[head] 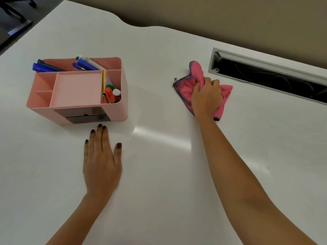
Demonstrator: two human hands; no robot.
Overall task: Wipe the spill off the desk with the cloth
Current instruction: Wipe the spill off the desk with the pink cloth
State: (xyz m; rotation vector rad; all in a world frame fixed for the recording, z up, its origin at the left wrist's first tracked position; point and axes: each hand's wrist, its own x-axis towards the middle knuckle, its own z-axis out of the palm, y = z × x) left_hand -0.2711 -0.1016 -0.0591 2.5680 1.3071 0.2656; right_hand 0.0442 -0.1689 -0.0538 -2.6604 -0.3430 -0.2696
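Observation:
A crumpled pink cloth (196,73) with grey edging lies on the white desk (168,165), right of centre toward the back. My right hand (206,97) presses down on it, fingers closed around a bunch of the fabric. My left hand (101,160) rests flat on the desk, palm down, fingers apart, holding nothing, just in front of the pink organiser. No spill is visible on the glossy surface; only light reflections show.
A pink desk organiser (122,96) with pens, markers and small drawers stands at the left. A long open cable slot (265,76) with a grey frame runs along the back right, close to the cloth. The desk's curved back edge meets a beige wall.

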